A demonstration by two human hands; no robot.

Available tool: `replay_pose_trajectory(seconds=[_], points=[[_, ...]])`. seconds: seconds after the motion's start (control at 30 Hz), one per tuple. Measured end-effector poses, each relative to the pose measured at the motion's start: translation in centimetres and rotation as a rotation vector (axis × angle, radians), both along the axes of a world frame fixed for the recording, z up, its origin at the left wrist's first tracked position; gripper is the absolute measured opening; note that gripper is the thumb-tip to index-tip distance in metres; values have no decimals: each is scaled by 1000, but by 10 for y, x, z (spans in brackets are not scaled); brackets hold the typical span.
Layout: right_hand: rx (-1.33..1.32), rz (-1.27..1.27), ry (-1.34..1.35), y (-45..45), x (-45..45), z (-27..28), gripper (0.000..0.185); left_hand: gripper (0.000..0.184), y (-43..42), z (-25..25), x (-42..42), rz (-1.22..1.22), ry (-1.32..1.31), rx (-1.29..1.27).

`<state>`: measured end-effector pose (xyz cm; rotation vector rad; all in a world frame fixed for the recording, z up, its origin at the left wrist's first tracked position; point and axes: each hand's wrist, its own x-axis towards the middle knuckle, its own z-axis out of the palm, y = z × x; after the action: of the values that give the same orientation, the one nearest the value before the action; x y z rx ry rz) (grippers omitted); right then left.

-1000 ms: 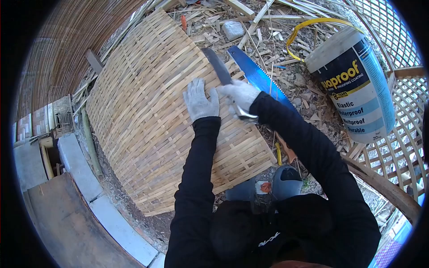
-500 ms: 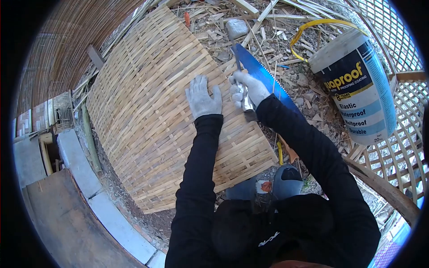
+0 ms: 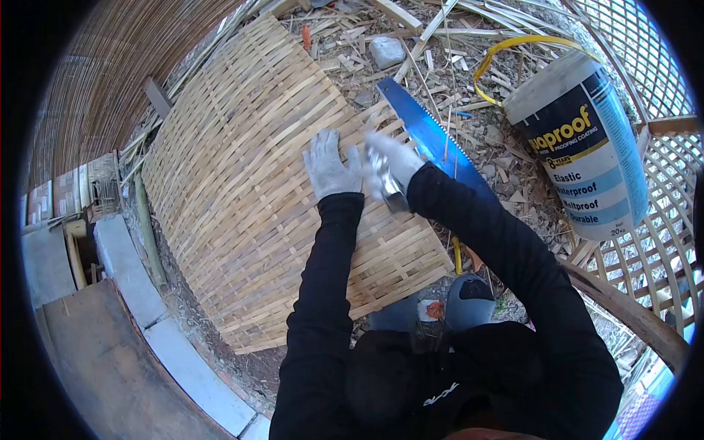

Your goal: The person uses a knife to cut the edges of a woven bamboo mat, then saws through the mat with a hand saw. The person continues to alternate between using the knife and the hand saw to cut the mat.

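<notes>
Here, L hand point(image 3: 331, 167) spread on 1 mat point(image 3: 249, 176), R hand point(image 3: 398, 161) closed round 1 tool point(image 3: 395, 197).

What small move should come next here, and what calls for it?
I would probably slide the left hand a little away from the right hand: it lies flat on the woven mat, close beside the metal tool that the right hand grips, and that tool looks blurred.

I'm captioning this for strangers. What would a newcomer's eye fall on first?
Probably the big woven mat in the middle, with the gloved left hand spread on it and the gloved right hand gripping a blurred silvery tool. Then the blue saw blade by the mat's right edge, and the yellow-handled tub at far right.
</notes>
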<state>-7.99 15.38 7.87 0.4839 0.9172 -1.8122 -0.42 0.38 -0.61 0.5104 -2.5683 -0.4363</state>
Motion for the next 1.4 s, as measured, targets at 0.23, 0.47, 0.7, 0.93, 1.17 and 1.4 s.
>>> replay_pose_trajectory(seconds=[0.23,0.47,0.7,0.93,1.17,1.4], points=[[-114,-111,-46,1,12,-2,32,48,0,-4,4,-11,0,-9],[-164,17,-89,22,-20,-2,37,50,-1,-4,1,-11,19,-11],[-280,186,-83,28,-6,-11,35,51,-2,-3,0,-6,-7,7],[-262,35,-90,16,5,-9,40,50,-3,-7,5,1,-34,-3],[-337,298,-3,55,-17,-30,40,50,-1,-4,3,-6,-18,10],[259,293,661,60,-18,7,24,49,-1,-5,1,-1,30,-9]])
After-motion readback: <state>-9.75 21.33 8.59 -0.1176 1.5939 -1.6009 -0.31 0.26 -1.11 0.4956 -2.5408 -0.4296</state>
